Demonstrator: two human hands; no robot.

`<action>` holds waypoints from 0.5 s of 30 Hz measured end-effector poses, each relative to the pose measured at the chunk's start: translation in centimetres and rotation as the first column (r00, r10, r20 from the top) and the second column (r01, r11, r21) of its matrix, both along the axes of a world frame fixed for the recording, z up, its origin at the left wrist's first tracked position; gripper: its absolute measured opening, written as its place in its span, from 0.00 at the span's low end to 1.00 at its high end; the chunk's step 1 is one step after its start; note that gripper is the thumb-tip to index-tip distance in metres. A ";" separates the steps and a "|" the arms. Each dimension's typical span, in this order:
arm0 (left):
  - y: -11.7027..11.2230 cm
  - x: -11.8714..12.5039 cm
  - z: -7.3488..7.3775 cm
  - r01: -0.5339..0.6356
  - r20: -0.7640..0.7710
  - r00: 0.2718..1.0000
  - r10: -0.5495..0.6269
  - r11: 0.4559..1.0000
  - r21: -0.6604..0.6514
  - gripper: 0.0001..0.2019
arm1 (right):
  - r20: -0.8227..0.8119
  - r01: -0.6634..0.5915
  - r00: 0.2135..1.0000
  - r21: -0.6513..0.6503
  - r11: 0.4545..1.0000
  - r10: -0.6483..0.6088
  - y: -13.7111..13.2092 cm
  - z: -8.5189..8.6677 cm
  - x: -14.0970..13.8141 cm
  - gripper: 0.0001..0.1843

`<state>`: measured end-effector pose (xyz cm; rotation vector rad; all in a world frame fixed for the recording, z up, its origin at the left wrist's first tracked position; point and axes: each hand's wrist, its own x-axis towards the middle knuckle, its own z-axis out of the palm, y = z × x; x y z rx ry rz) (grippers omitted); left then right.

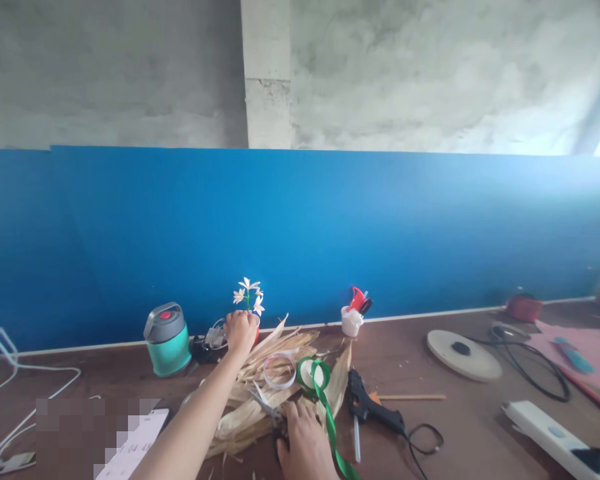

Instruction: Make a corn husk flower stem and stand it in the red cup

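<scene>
My left hand (241,331) is stretched far forward and closed around the base of a small spray of white flowers (249,295) standing near the blue wall panel. My right hand (306,443) rests near the front edge on a pile of dried corn husks (275,383), its fingers curled over something dark that I cannot make out. A roll of green ribbon (312,373) lies on the husks, with its tail running down past my right hand. A white ring of tape (279,371) sits beside it.
A teal jar with a grey lid (167,339) stands left. A black glue gun (367,404) lies right of the husks. A white cup with red scissors (353,319), a round white disc (463,355), a power strip (555,437), pink sheet (580,353) and phone (133,448) share the brown table.
</scene>
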<state>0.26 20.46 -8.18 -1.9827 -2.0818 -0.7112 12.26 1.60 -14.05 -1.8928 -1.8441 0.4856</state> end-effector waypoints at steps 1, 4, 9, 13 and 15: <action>0.0 0.0 0.0 -0.002 0.000 1.000 0.002 1.000 -0.002 0.10 | -0.001 -0.001 1.000 0.000 1.000 0.001 0.0 0.0 0.0 0.21; 0.0 0.0 0.1 -0.008 0.004 1.000 0.008 1.000 -0.007 0.10 | 0.001 -0.010 1.000 0.006 1.000 0.010 0.0 0.0 0.0 0.21; 0.0 -0.1 -0.1 -0.017 0.014 1.000 0.017 1.000 -0.003 0.11 | 0.015 0.012 1.000 0.015 1.000 -0.012 0.2 -0.4 -0.1 0.21; 0.3 -0.2 -0.5 -0.012 0.016 1.000 0.012 1.000 0.003 0.12 | 0.034 0.023 0.999 0.028 0.999 -0.024 0.4 -0.9 -0.3 0.21; 0.5 -0.3 -0.6 -0.010 0.019 1.000 0.010 1.000 0.008 0.12 | 0.039 0.024 0.999 0.024 0.999 -0.025 0.4 -0.9 -0.3 0.21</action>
